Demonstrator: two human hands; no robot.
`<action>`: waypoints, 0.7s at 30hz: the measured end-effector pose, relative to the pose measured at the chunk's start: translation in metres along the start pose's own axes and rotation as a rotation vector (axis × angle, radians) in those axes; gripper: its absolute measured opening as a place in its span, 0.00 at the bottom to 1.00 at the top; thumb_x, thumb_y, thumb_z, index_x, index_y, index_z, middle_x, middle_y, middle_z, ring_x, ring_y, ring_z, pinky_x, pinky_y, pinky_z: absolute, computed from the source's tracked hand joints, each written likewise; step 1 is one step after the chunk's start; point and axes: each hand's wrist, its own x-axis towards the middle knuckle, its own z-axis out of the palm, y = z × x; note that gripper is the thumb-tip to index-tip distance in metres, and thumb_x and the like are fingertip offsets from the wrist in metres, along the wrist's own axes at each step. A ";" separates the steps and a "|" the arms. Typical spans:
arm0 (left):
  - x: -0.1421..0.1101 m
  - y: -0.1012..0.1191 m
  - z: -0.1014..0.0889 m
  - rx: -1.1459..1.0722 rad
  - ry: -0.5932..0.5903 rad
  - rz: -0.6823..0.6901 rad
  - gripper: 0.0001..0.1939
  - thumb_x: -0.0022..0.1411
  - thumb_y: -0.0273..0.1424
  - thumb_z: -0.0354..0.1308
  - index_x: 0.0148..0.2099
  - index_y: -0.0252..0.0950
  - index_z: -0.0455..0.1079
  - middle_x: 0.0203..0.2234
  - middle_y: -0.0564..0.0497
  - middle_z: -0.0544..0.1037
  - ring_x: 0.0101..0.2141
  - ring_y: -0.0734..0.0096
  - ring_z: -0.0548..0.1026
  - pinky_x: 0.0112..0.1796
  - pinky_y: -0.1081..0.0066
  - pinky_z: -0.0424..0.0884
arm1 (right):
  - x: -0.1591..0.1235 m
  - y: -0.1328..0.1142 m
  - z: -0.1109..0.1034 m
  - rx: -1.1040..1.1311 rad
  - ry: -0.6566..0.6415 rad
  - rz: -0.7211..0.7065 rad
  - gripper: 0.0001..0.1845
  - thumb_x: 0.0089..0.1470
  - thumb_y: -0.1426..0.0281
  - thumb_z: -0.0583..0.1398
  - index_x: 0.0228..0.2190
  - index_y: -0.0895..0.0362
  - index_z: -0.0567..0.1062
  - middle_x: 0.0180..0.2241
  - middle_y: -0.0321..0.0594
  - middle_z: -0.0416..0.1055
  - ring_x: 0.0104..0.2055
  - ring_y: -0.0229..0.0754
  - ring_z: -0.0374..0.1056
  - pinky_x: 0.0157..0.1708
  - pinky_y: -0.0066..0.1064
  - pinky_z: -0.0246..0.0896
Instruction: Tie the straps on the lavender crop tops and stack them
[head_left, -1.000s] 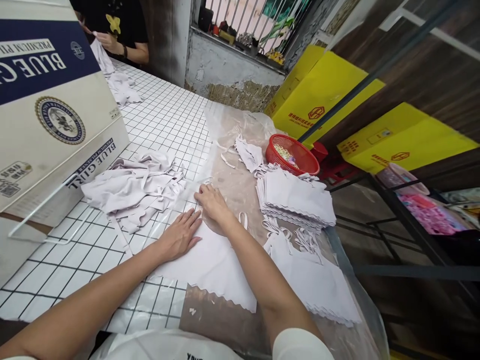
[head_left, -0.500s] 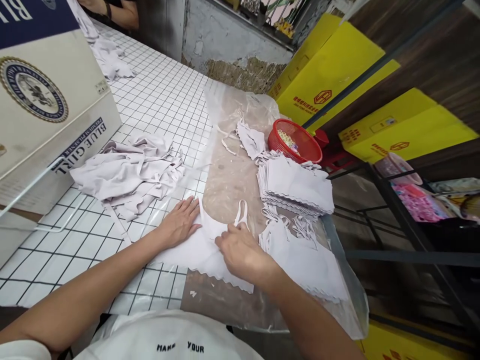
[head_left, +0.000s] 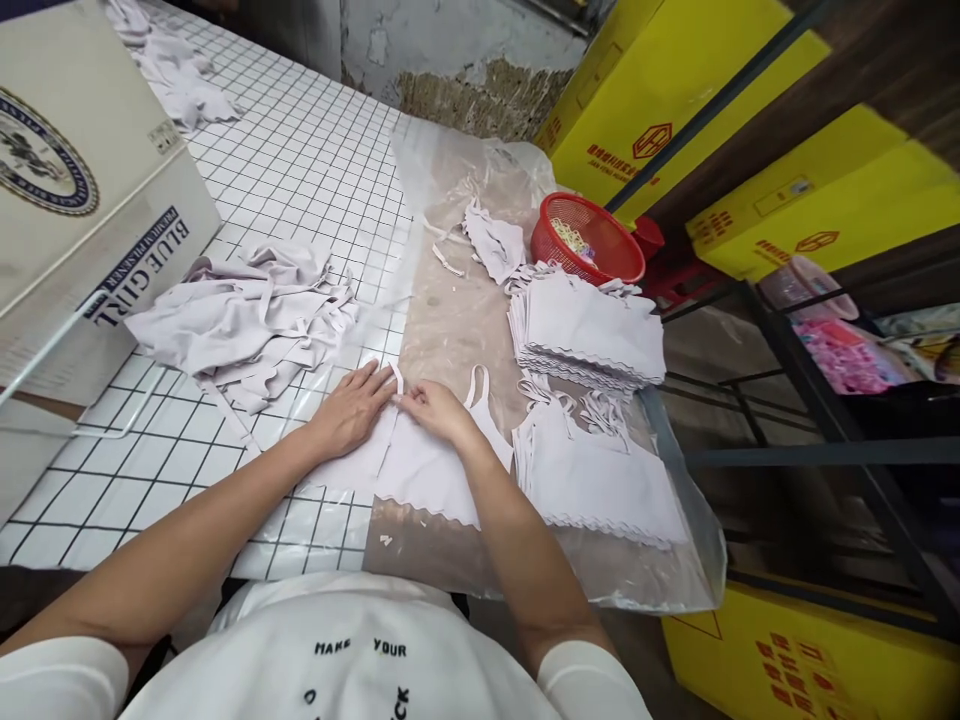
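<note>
A pale camisole top [head_left: 439, 465] with a scalloped hem lies on the table in front of me. My left hand [head_left: 351, 412] rests flat on its left part, fingers stretched out. Close beside it, my right hand [head_left: 439, 410] pinches the base of the left shoulder strap [head_left: 397, 376], which pokes up between the two hands. The other strap [head_left: 478, 385] forms a loop on the plastic sheet. To the right are a neat stack of similar tops [head_left: 592, 325] and a lower pile [head_left: 600, 470] with straps bunched at its upper edge.
A crumpled heap of pale garments [head_left: 255, 315] lies to the left, beside a beer carton [head_left: 142, 240]. A red basket [head_left: 589, 225] holding small bands stands at the back right. Yellow boxes [head_left: 637, 110] and a dark metal rack [head_left: 810, 400] border the table's right side.
My right hand has moved left and away from me, from the right strap to the left strap. The top's left side now lies flatter. The whole view has tipped downward.
</note>
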 end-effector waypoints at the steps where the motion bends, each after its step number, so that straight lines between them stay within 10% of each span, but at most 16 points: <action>1: 0.000 0.000 0.000 -0.006 -0.009 -0.006 0.25 0.71 0.28 0.41 0.68 0.38 0.58 0.67 0.44 0.60 0.68 0.49 0.53 0.61 0.49 0.59 | 0.007 0.002 0.005 0.040 -0.022 -0.009 0.17 0.53 0.58 0.62 0.23 0.55 0.65 0.18 0.27 0.60 0.23 0.34 0.57 0.26 0.27 0.49; 11: 0.002 -0.001 0.001 -0.038 -0.008 -0.033 0.28 0.71 0.29 0.40 0.71 0.40 0.53 0.67 0.45 0.61 0.68 0.49 0.53 0.61 0.50 0.59 | -0.038 0.009 0.000 0.237 -0.540 -0.158 0.25 0.48 0.48 0.65 0.23 0.59 0.71 0.19 0.28 0.58 0.23 0.32 0.52 0.23 0.26 0.46; 21: 0.002 -0.001 0.002 -0.048 0.003 -0.041 0.28 0.71 0.28 0.39 0.71 0.41 0.53 0.67 0.47 0.61 0.68 0.50 0.53 0.61 0.51 0.59 | -0.057 0.024 -0.005 0.152 -0.599 -0.341 0.23 0.59 0.51 0.59 0.40 0.57 0.82 0.37 0.40 0.66 0.38 0.38 0.66 0.40 0.29 0.62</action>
